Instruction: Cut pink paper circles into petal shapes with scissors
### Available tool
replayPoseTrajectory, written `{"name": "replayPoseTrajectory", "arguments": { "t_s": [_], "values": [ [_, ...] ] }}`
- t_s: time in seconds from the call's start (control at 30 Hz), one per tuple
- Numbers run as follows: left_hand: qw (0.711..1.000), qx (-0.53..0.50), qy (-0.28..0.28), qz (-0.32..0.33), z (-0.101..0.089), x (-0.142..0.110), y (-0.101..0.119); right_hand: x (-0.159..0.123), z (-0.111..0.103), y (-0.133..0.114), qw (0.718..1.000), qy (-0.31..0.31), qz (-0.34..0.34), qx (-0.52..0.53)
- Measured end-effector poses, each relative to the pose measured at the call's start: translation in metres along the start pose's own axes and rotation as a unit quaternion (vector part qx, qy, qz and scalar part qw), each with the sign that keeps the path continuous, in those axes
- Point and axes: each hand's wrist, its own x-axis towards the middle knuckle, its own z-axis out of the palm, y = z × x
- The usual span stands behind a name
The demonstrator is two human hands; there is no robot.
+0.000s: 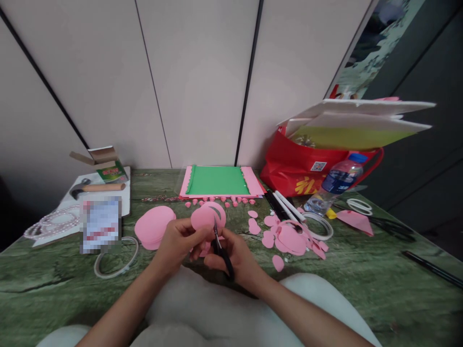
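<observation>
My left hand (178,239) is closed on a round pink paper piece (204,217), held up over the near edge of the green marbled table (361,270). My right hand (237,255) grips small black scissors (221,246); their blades point up into the pink piece. A stack of pink paper circles (154,227) lies just left of my left hand. A heap of pink cut-outs and scraps (289,238) lies to the right of my right hand.
Green and pink paper sheets (217,180) lie at the back by the wall. A red bag (307,168) holding boards, a water bottle (334,183), pens (285,205), tape rolls (320,225) and large scissors (390,225) sit right. A hammer (96,188), beads (50,222) and a ring (115,258) lie left.
</observation>
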Motion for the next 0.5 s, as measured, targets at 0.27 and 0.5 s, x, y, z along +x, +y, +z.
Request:
{"name": "replayPoseTrajectory", "arguments": {
  "t_s": [0.27,0.5],
  "values": [
    [1.000,0.015,-0.001,-0.003,0.0018,-0.0012,0.0011,0.0015,-0.0018,0.0036,1.000,0.014,-0.006,-0.018],
    [1.000,0.007,0.003,0.004,0.0014,-0.0008,0.0002,0.0009,-0.0002,0.0004,1.000,0.015,-0.001,-0.017]
  ]
}}
